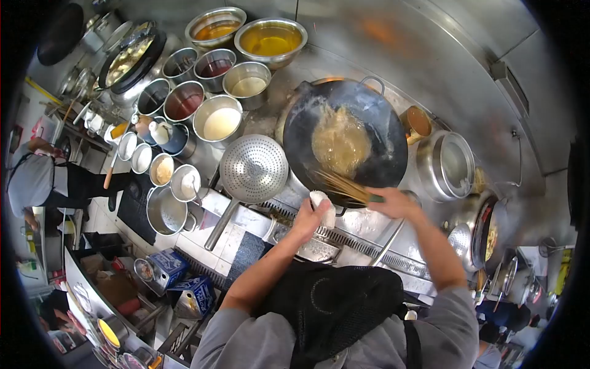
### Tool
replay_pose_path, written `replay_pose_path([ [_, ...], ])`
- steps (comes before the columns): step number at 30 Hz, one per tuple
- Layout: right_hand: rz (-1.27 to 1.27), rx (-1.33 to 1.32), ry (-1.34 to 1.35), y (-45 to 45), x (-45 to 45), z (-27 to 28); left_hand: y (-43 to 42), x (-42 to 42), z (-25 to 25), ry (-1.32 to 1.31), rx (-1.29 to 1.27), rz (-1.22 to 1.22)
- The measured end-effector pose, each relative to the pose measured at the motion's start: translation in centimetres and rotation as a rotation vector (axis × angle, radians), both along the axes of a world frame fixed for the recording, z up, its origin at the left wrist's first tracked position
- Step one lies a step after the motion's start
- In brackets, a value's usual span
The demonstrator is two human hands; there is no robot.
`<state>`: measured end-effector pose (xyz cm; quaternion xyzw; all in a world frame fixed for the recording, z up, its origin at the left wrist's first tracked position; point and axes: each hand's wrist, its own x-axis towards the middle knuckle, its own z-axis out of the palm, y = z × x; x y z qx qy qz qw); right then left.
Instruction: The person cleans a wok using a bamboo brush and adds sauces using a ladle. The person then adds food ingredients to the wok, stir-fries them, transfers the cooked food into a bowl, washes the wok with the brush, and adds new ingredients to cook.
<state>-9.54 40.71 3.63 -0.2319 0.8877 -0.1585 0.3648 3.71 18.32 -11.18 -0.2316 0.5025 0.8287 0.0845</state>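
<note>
**Wok (387, 157) work looks midway**

It sits just right of the strainer (254, 167), brown liquid (340, 141) still inside, brushing seemingly unfinished. The right hand (391, 203) grips a bamboo brush (346, 187) over its near side; the left hand (309, 219) clasps a white cloth (326, 214).

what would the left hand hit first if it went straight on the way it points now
Probably the wok, at its near rim, just past the white cloth that the left hand holds; depth is unclear from this single view.
</note>
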Motion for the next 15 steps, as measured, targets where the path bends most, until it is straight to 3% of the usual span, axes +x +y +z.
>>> replay_pose_path([
  [2,-0.175,0.253,-0.263,1.7,-3.4,3.4,0.1,-0.1,0.4,0.025,-0.032,0.004],
  [3,-0.171,0.257,-0.267,0.5,-4.8,3.2,0.0,-0.1,0.2,0.02,-0.028,0.008],
  [5,-0.254,0.152,-0.178,-3.6,-6.2,1.6,-0.4,-0.3,-0.3,-0.01,-0.021,-0.125],
  [7,-0.158,-0.066,0.191,-7.7,-5.5,-2.8,-0.9,-0.4,1.8,-0.028,-0.002,-0.135],
  [9,-0.175,-0.07,0.366,-10.5,-2.9,-5.7,-0.6,-0.4,2.5,-0.046,0.016,-0.153],
  [11,-0.153,-0.057,0.335,-9.1,0.3,-6.3,-0.5,-0.1,1.9,-0.018,-0.004,-0.018],
  [12,-0.156,-0.02,0.179,-7.4,1.2,-4.5,-0.7,-0.1,2.2,0.01,0.059,-0.041],
  [15,-0.005,0.076,0.17,2.3,-0.7,-2.3,-1.0,-0.2,1.9,-0.011,0.147,-0.115],
])
